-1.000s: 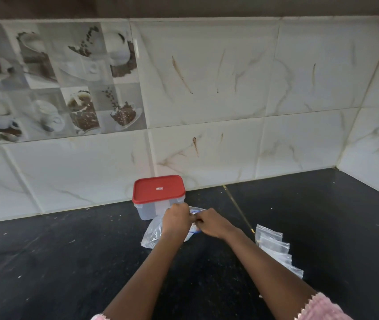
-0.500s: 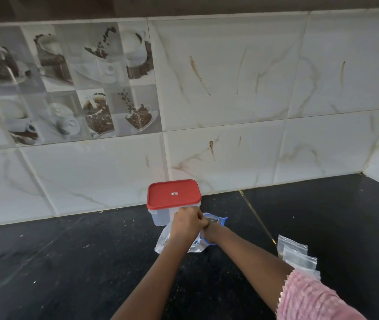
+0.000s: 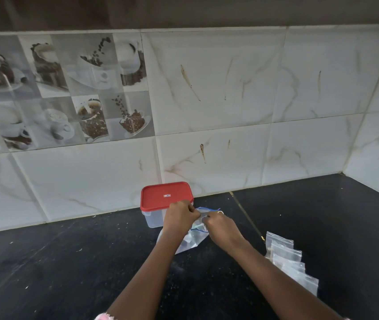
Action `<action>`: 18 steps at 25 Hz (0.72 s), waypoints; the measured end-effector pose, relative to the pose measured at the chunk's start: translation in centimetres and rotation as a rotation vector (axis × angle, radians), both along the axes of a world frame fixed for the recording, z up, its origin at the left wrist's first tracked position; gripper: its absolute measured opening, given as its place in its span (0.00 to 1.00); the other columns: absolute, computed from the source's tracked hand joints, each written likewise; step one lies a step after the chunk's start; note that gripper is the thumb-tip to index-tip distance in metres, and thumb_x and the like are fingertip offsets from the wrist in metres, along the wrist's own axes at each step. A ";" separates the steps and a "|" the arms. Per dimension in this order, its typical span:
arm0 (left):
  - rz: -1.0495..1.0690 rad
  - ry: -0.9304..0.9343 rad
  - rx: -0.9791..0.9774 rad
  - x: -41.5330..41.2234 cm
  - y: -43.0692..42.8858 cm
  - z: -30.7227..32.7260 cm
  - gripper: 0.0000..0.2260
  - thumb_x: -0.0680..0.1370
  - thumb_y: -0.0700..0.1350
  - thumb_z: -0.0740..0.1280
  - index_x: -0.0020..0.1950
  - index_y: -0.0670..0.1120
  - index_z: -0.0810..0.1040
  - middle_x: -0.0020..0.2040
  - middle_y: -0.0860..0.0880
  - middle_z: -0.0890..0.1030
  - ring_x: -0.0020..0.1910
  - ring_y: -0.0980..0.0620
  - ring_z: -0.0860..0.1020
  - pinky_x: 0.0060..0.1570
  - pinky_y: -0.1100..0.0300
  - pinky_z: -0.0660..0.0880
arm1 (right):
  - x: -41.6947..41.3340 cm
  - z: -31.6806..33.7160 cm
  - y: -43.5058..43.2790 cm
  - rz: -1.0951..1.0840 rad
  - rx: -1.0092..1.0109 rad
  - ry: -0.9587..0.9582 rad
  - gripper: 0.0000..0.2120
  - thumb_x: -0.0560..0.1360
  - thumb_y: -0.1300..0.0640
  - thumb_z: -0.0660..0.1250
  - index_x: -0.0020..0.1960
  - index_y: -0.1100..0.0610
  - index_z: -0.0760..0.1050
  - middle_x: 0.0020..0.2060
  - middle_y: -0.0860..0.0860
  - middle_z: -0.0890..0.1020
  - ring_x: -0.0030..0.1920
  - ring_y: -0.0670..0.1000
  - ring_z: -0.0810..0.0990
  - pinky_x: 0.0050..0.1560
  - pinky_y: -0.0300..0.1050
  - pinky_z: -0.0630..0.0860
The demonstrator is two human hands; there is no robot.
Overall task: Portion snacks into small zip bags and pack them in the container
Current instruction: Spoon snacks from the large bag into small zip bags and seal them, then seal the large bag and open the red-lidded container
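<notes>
1. Desk [image 3: 68, 262]: dark, carrying everything; nothing looks portioned yet, so the task seems at its start.
2. Container [image 3: 153, 219]: by the wall, red lid [image 3: 166, 195] on, looks empty; packing is all left.
3. Large zip bag [image 3: 193, 241]: lies just before the container, its blue-edged mouth drawn apart.
4. Small zip bags [image 3: 285, 252]: flat, unfilled stack to the right, untouched.
5. Left hand [image 3: 179, 215] and right hand [image 3: 222, 227]: each grip pinches one side of the large bag's mouth.
</notes>
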State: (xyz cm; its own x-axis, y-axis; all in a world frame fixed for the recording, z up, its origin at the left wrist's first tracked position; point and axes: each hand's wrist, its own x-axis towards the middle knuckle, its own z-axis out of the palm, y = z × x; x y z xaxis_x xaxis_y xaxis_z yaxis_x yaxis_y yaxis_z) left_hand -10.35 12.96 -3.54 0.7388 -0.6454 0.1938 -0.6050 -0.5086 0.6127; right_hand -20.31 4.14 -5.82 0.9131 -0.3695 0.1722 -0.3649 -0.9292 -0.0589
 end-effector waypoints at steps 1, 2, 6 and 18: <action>0.000 -0.002 0.000 -0.1 0.1 -0.1 0.05 0.71 0.40 0.65 0.36 0.41 0.76 0.35 0.42 0.80 0.32 0.50 0.71 0.34 0.59 0.69 | -0.8 -0.6 -0.2 0.007 -0.062 -0.063 0.10 0.67 0.71 0.64 0.44 0.61 0.80 0.41 0.56 0.82 0.43 0.59 0.81 0.37 0.46 0.75; -0.003 -0.004 0.001 -0.2 0.3 -0.2 0.06 0.72 0.40 0.65 0.34 0.42 0.75 0.34 0.42 0.79 0.32 0.51 0.71 0.33 0.60 0.69 | -1.7 -1.2 -0.5 -0.005 -0.083 -0.143 0.08 0.63 0.70 0.68 0.38 0.59 0.80 0.34 0.54 0.82 0.37 0.56 0.81 0.34 0.43 0.75; -0.038 -0.016 0.003 -1.0 0.9 -1.1 0.11 0.74 0.40 0.65 0.32 0.45 0.70 0.31 0.48 0.75 0.30 0.54 0.70 0.31 0.67 0.65 | -5.7 -2.9 -2.8 -0.211 0.047 -0.692 0.05 0.62 0.65 0.71 0.34 0.57 0.82 0.31 0.48 0.82 0.32 0.49 0.78 0.33 0.39 0.74; -0.022 -0.085 -0.311 -1.8 5.7 -4.2 0.11 0.78 0.46 0.63 0.49 0.40 0.81 0.44 0.49 0.82 0.38 0.57 0.76 0.38 0.75 0.68 | -5.4 -10.6 -0.1 -0.478 -0.051 0.037 0.15 0.79 0.67 0.54 0.61 0.62 0.75 0.56 0.56 0.75 0.55 0.51 0.78 0.52 0.40 0.77</action>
State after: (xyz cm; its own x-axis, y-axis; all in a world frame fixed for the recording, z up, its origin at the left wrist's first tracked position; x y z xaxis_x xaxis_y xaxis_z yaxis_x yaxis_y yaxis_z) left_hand -12.18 18.62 -7.75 0.6982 -0.5611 0.4447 -0.6692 -0.2907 0.6838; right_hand -25.69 4.00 -16.44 0.6493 -0.7409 0.1715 -0.7525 -0.6586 0.0038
